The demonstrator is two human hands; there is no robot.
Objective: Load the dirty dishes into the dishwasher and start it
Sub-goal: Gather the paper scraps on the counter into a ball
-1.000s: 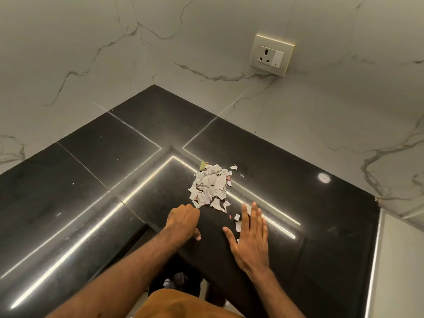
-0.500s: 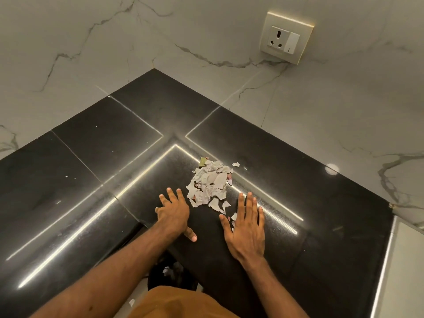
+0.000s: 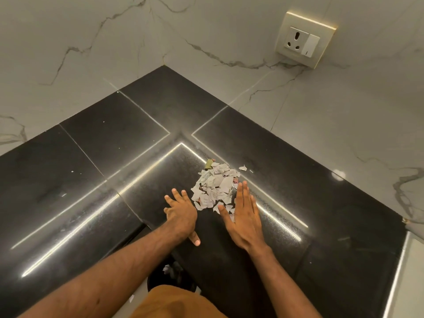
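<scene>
1. Two pale marble walls [image 3: 68, 42] with grey veins meet in a corner at the back.
2. One glossy black countertop [image 3: 114, 157] fills that corner, with thin seams and bright light streaks across it.
3. One orange garment [image 3: 174, 304] shows at the bottom edge, on the person standing at the counter.
4. Two bare hands lie flat on the counter, apart, with the paper between them. The left hand [image 3: 181, 214] has straight, spread fingers, their tips just beside the heap's left edge, and the thumb points back toward the person. The right hand [image 3: 243, 216] has straight fingers held together along the heap's right side, its inner edge touching loose bits. Neither hand grips anything.
5. One pile of torn paper scraps [image 3: 214, 187] sits near the counter's front inner corner. The pieces are mostly white and ragged, some with faint print and a few with pink; there are too many to count.
6. One cream socket plate [image 3: 302, 44] on the right wall carries one three-pin outlet and one switch.
7. One olive-green scrap [image 3: 208, 164] lies at the pile's far edge.
8. One lone white scrap [image 3: 242, 168] lies just beyond the pile, apart from it.
</scene>
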